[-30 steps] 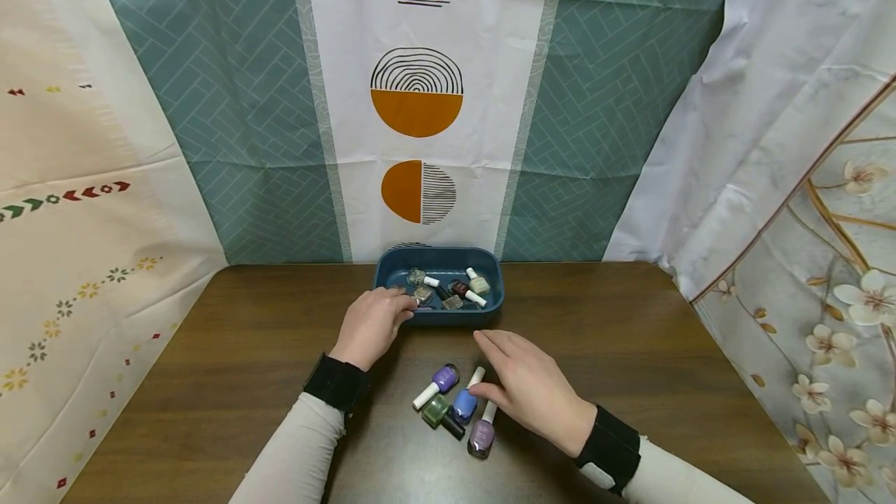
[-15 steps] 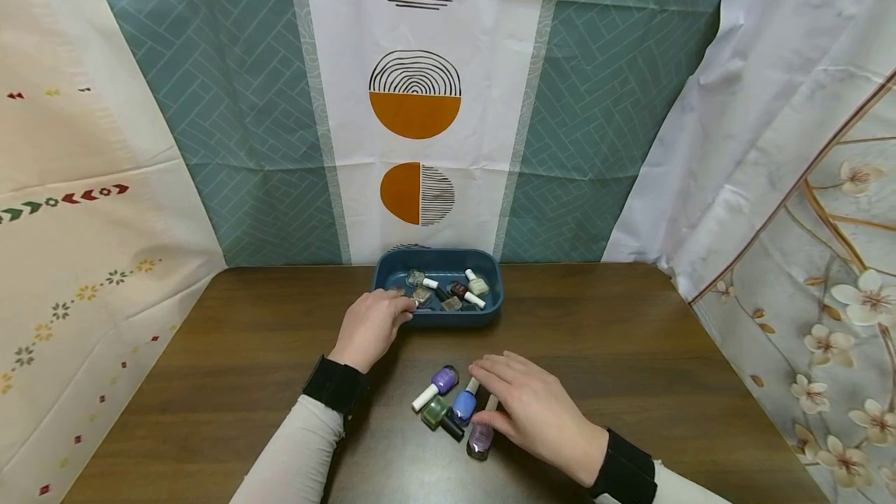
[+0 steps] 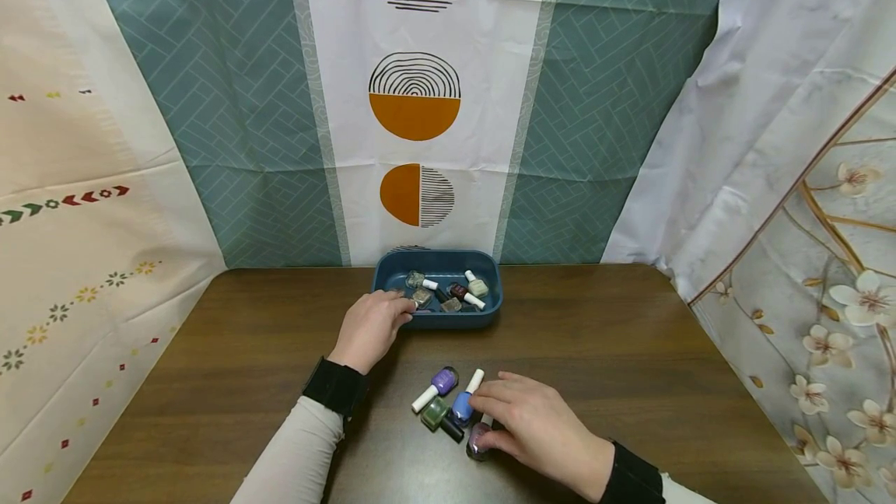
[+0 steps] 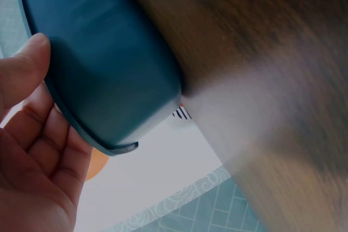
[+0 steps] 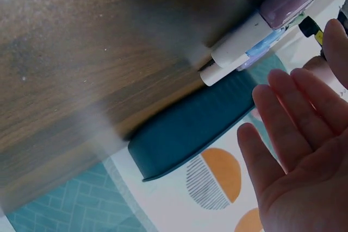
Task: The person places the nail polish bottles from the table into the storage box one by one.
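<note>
Neither hand grips yet: my left hand (image 3: 369,325) rests open-fingered against the tray (image 3: 490,313) rim, steadying it, and my right hand (image 3: 539,430) lies flat-fingered over the mauve bottle (image 3: 477,442) in the cluster on the table (image 3: 231,348). I judge pickup is starting; next, curl fingers round it. Since a second ago, my right hand dropped onto the bottles.

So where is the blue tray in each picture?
Head view: the blue tray sits at the middle of the picture, at the table's far edge, with the left hand at its near left corner.
Left wrist view: it fills the upper left, next to the fingers.
Right wrist view: it lies as a dark teal band across the lower middle.
Shared landmark: the brown wooden table.
</note>
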The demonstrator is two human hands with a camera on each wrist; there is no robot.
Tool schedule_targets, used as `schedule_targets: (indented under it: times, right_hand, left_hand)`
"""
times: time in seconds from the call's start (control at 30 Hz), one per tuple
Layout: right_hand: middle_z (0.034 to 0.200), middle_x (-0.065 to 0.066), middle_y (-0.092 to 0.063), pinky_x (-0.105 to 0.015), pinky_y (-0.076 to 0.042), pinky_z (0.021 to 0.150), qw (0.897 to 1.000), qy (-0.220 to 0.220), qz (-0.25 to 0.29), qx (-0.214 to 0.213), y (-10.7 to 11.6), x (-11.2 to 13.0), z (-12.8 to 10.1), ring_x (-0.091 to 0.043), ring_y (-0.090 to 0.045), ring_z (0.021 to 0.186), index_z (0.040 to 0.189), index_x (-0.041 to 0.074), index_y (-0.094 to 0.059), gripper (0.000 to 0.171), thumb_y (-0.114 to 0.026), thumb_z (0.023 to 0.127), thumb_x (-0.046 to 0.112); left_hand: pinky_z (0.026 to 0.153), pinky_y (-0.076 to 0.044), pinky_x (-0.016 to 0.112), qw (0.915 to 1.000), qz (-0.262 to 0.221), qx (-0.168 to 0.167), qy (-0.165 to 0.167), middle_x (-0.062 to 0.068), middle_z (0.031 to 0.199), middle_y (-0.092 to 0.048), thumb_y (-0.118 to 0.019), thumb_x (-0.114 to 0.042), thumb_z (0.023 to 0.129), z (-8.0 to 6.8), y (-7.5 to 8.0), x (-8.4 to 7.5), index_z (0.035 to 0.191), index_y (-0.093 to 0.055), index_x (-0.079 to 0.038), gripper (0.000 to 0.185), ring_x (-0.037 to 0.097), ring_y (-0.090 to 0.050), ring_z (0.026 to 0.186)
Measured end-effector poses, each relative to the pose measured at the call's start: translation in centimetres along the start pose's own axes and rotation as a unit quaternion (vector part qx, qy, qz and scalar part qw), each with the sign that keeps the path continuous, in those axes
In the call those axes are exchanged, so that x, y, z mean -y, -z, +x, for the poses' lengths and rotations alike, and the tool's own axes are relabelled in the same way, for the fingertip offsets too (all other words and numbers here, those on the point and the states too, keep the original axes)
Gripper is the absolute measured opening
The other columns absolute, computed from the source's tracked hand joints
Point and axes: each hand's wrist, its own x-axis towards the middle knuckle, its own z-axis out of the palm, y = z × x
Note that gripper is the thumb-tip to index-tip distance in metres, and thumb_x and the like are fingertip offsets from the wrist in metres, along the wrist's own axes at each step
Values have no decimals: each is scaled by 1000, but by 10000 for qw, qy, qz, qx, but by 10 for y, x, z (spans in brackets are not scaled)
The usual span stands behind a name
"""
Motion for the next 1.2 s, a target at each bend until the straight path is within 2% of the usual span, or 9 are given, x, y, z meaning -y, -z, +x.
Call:
schedule_targets:
  times: [0.27,0.53,0.8,1.0,1.2]
  right_hand:
    - [122,7,-75,-46,-57,109,9996,211,31,188,-2,-1,-2,-8,-71,117,124,14,-80,42,-93,91,37]
    - [121,7,-75,-44,-58,106,9992,379,-83,138,-5,-1,-5,-8,-71,114,124,15,-81,44,-97,87,35]
    - [120,8,-74,-42,-58,106,9990,281,-40,336,-6,0,-6,-7,-70,114,124,16,-80,43,-96,88,35]
    - [114,11,-72,-37,-58,103,9987,268,-68,419,-7,-1,-7,-6,-68,107,120,17,-80,41,-97,86,35]
    - [113,11,-72,-38,-58,104,9976,134,10,683,-6,-1,-7,-5,-69,108,119,18,-80,38,-96,89,33]
  left_hand:
    - [81,-59,46,10000,33,48,50,1,97,-78,-87,-8,96,1,-1,0,104,-86,-13,9,26,-72,88]
    - [80,-58,45,10000,34,43,44,1,97,-78,-87,-8,96,0,-1,0,103,-86,-13,9,26,-72,88]
    - [79,-58,45,10000,12,28,22,2,96,-78,-87,-8,96,1,0,0,103,-86,-13,9,26,-71,87]
    - [79,-58,44,10000,18,41,47,1,96,-78,-87,-9,96,1,1,-1,104,-86,-13,9,25,-71,87]
    - [80,-57,44,10000,21,58,69,1,96,-78,-86,-9,97,0,2,-1,103,-86,-13,8,26,-70,87]
